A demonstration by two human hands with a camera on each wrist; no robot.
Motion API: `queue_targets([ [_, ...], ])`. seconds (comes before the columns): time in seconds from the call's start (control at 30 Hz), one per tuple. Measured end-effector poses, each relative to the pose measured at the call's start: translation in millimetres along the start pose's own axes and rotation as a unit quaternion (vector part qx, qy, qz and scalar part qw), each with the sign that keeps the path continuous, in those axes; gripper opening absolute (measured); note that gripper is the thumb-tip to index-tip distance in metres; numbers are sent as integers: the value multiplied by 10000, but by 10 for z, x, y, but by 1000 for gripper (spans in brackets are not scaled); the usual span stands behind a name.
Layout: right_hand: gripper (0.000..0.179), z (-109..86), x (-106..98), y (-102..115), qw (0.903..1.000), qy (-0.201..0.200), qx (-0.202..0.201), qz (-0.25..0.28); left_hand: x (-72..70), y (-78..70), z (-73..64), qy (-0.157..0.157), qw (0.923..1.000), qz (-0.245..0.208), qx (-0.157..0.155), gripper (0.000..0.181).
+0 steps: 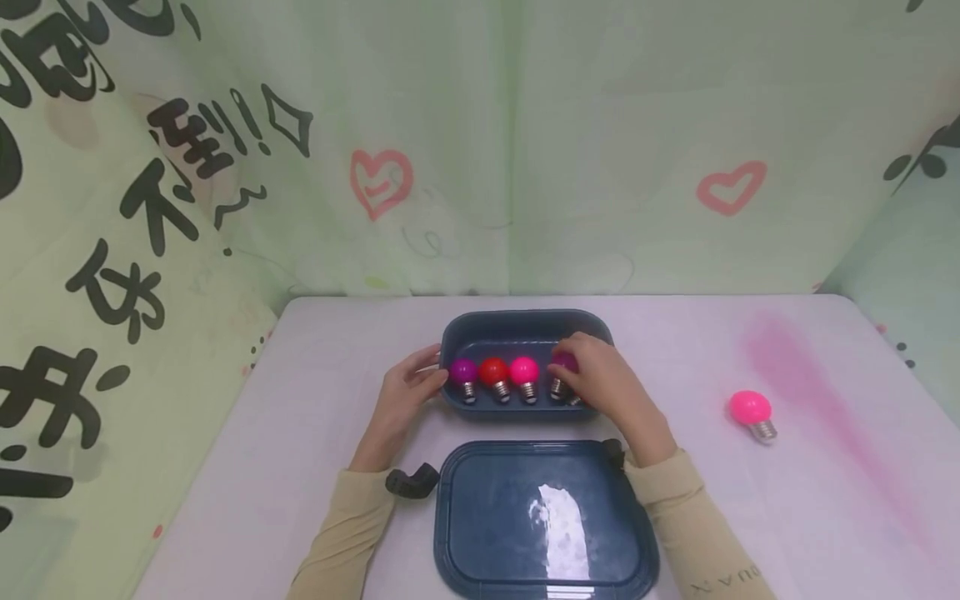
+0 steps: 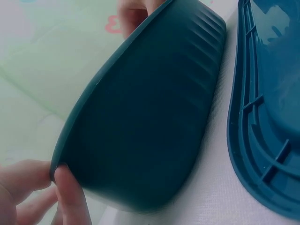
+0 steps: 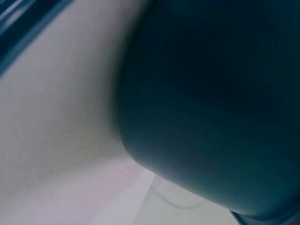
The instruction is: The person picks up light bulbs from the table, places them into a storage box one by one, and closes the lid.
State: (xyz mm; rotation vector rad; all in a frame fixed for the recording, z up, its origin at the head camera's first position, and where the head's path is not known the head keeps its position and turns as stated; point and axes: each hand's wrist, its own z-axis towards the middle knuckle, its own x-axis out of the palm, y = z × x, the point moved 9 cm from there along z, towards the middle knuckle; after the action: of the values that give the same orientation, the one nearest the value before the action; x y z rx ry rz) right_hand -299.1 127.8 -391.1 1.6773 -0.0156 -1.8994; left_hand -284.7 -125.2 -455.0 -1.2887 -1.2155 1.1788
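Observation:
A dark blue plastic box (image 1: 517,414) stands on the table with several light bulbs lined up inside. From the left these are a purple bulb (image 1: 463,372), a red bulb (image 1: 494,371) and a pink bulb (image 1: 524,371). My left hand (image 1: 397,404) pinches the box's left rim; in the left wrist view its fingers (image 2: 72,197) lie on the wall there. Over the box's right end, my right hand (image 1: 611,387) holds another purple bulb (image 1: 564,362) by its globe. Beside that bulb a second metal screw base shows, its globe hidden by the hand.
A dark blue lid (image 1: 498,517) lies in front of the box, between the forearms. Farther right, a loose pink bulb (image 1: 750,408) lies on the white tabletop (image 1: 697,358). A pale green curtain (image 1: 562,167) hangs behind the table.

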Motion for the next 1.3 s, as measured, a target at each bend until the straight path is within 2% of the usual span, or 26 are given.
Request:
queue_targets([
  [0.27,32,22,66,-37,9998,142,104,-112,12,-6,12,-24,10000,12,-4,49],
  [0.63,34,31,42,-26,9997,144,-92,-181,16,-4,21,-54,10000,-7,44,50],
  [0.83,33,0,-36,-14,9994,77,-231,-230,22,-11,24,-13,10000,27,42,50],
  [1.07,40,-70,-207,-46,9997,24,-161,-171,23,-8,41,-46,10000,20,13,51],
  [1.3,39,-182,-373,-137,9998,-105,-111,-161,24,-14,49,-107,9999,36,-6,51],
])
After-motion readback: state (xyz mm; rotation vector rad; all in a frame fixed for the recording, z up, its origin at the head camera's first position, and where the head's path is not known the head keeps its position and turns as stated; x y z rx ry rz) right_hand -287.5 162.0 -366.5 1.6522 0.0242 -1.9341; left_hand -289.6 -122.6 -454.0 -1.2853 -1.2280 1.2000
